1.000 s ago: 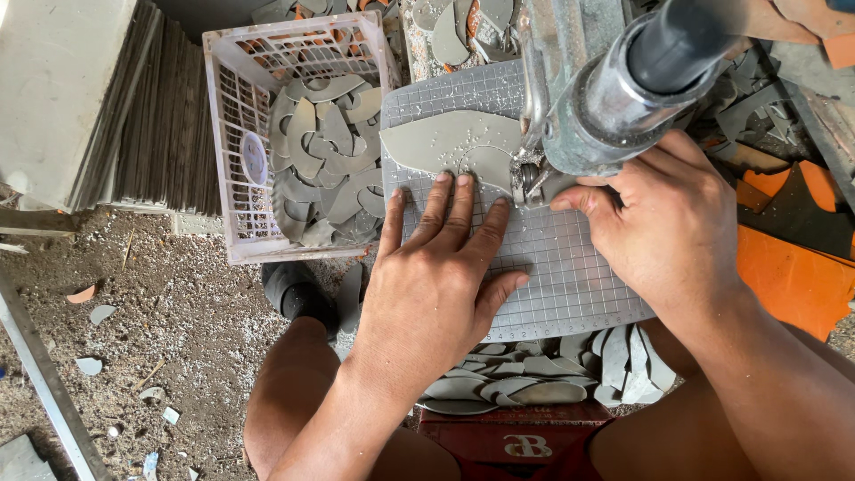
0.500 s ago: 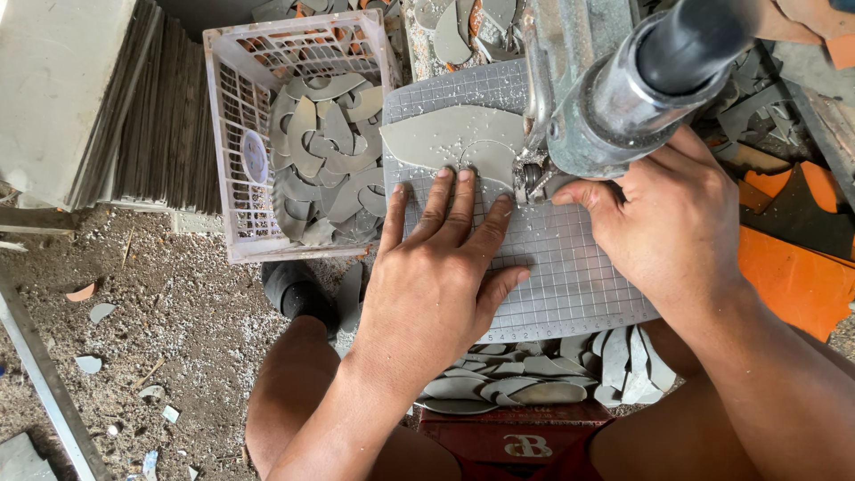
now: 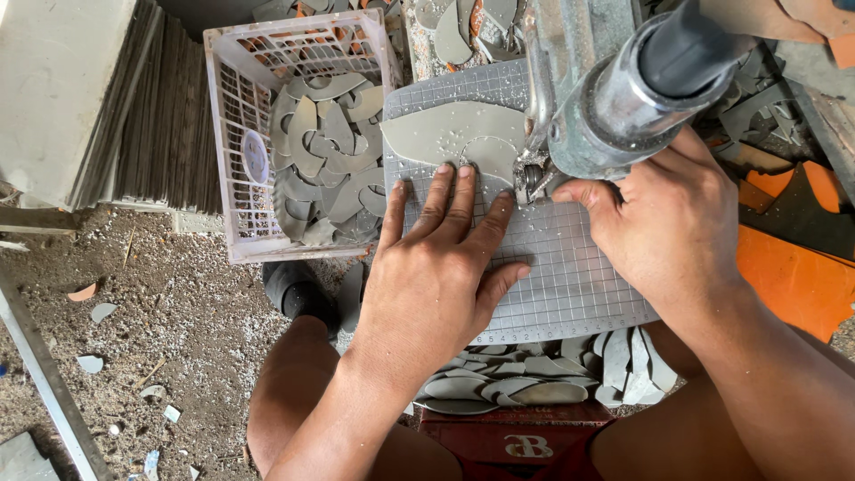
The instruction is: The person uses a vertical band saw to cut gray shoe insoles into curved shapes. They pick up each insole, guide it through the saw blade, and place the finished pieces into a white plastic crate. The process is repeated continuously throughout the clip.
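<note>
nothing moved; left hand (image 3: 436, 276) fingers flat, pinning grey curved sheet (image 3: 450, 134) under cutter (image 3: 614, 107).

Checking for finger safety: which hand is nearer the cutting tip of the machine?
Right. The right hand has its fingers beside the cutting tip, nearly touching. The left hand lies flat on the grey sheet, slightly farther left.

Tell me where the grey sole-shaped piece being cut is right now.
In the head view, the grey sole-shaped piece lies at the upper middle of the gridded cutting mat, just beyond the left hand fingertips, right of the white crate and left of the cutting machine.
</note>
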